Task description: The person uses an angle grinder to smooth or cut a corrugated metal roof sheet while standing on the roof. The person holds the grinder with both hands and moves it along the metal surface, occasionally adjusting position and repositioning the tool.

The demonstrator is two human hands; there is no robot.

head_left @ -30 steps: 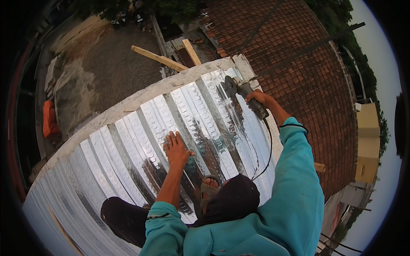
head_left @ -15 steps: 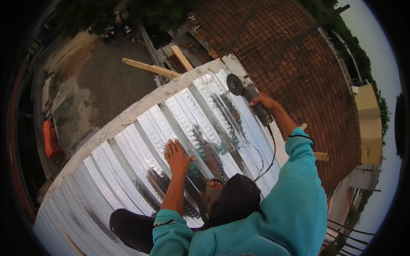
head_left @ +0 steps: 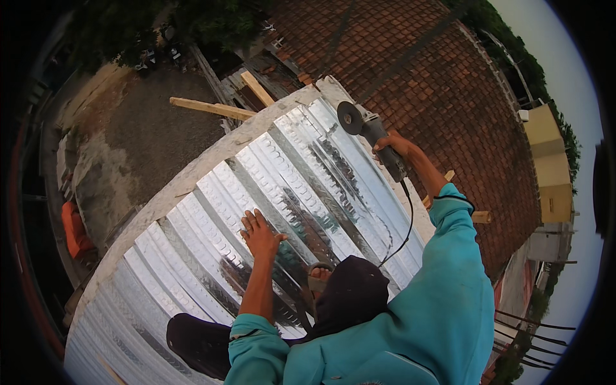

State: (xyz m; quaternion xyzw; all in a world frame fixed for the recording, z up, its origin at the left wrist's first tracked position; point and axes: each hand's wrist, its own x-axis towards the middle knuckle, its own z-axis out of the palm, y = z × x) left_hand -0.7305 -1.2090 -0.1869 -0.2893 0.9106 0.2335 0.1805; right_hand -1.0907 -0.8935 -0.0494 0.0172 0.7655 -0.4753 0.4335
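My right hand point(head_left: 394, 146) grips an angle grinder point(head_left: 383, 149) by its body near the top right end of a shiny ribbed metal sheet point(head_left: 205, 218). The grinder's dark disc point(head_left: 350, 118) is at the sheet's far corner, and whether it touches the metal I cannot tell. A black cord point(head_left: 409, 224) hangs from the tool down across the sheet. My left hand point(head_left: 259, 234) lies with spread fingers on the ribs nearer me. My sandalled foot point(head_left: 317, 279) shows beside my dark-clad knee.
A pale concrete edge point(head_left: 160, 204) borders the sheet, with timber pieces point(head_left: 212, 108) jutting beyond it. Below are a gravel yard point(head_left: 147, 109) and an orange covered object point(head_left: 77, 228). A tiled roof point(head_left: 423, 77) adjoins at right, with bare rods point(head_left: 532, 324) at lower right.
The grinder has turned a little, showing more of its disc's face. The view has shifted slightly against the surroundings. My left hand still lies spread on the sheet.
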